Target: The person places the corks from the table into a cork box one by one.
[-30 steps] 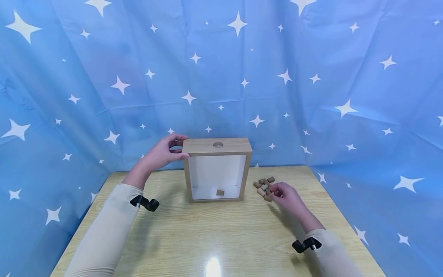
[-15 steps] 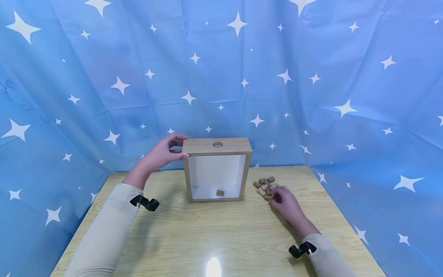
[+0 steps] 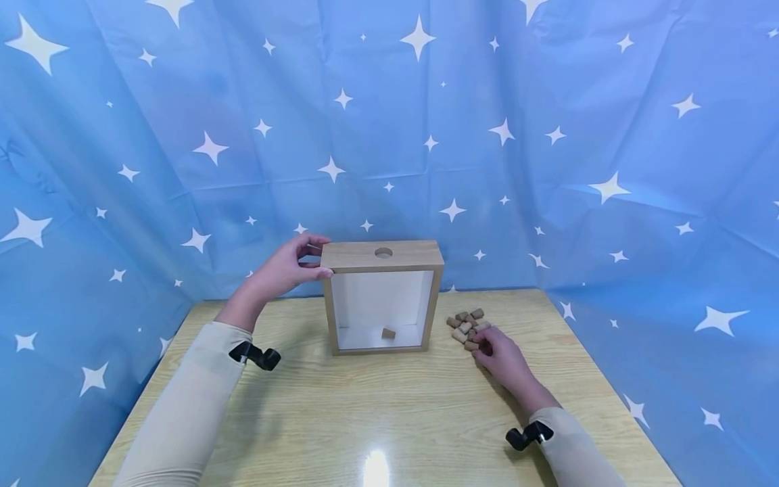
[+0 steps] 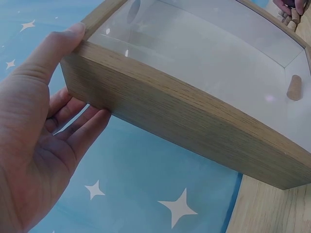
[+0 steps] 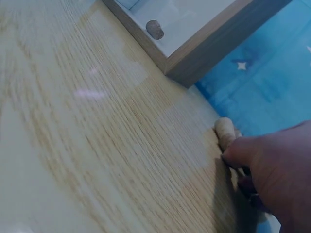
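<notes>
Since a second ago the right hand (image 3: pixel 500 353) has settled lower onto the corks (image 3: pixel 465 327) on the counter (image 3: pixel 389 412), fingers curled, pinching one. Left wrist view: left hand (image 4: pixel 39 141) grips the box (image 4: pixel 194 107) corner. Right wrist view: fingertips (image 5: pixel 238 153) touch a cork.

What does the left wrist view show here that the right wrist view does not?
Only the left wrist view shows the left hand gripping the upper corner of the wooden box, thumb in front and fingers behind. Only the right wrist view shows the right hand close up, fingertips on a cork on the table. Both show the single cork inside the box behind its clear front.
</notes>
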A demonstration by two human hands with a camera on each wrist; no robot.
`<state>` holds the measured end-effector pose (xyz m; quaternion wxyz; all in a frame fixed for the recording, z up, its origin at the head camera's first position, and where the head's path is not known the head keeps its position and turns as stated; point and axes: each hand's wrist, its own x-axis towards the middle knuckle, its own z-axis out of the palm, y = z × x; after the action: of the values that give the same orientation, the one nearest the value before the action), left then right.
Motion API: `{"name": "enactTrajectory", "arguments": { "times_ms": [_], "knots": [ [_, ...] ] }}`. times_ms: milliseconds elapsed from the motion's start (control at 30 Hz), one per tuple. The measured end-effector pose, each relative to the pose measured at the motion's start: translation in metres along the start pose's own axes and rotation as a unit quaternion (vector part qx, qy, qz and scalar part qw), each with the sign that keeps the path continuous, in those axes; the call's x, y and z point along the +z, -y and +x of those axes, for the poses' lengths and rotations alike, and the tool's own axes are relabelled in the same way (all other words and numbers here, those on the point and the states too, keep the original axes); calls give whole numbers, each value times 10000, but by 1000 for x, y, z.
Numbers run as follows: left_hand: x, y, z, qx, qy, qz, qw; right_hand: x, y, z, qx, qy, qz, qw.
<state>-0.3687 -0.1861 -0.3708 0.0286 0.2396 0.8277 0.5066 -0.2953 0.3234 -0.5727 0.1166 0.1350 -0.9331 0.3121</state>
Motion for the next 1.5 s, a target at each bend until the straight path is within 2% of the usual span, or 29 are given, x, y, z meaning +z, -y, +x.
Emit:
{"name": "enactTrajectory", "arguments": {
  "times_ms": [233,500,700,1133,1500],
  "knots": [
    [0,-4,2,32,22,23,10000,1,-2,-2,-248,-543,315,9977],
    [0,-8,1,19,45,2,10000,-13,15,7,-119,-1057,1116,9880],
    [0,-6,3,21,14,-4,10000,-28,33,20,-414,-1236,1041,9860],
    [-1,-7,-2,-16,56,-6,10000,-55,69,40,-492,-1215,1303,9828],
    [0,-5,-2,27,45,58,10000,-76,105,60,-1150,-1260,1354,9760]
  ]
}}
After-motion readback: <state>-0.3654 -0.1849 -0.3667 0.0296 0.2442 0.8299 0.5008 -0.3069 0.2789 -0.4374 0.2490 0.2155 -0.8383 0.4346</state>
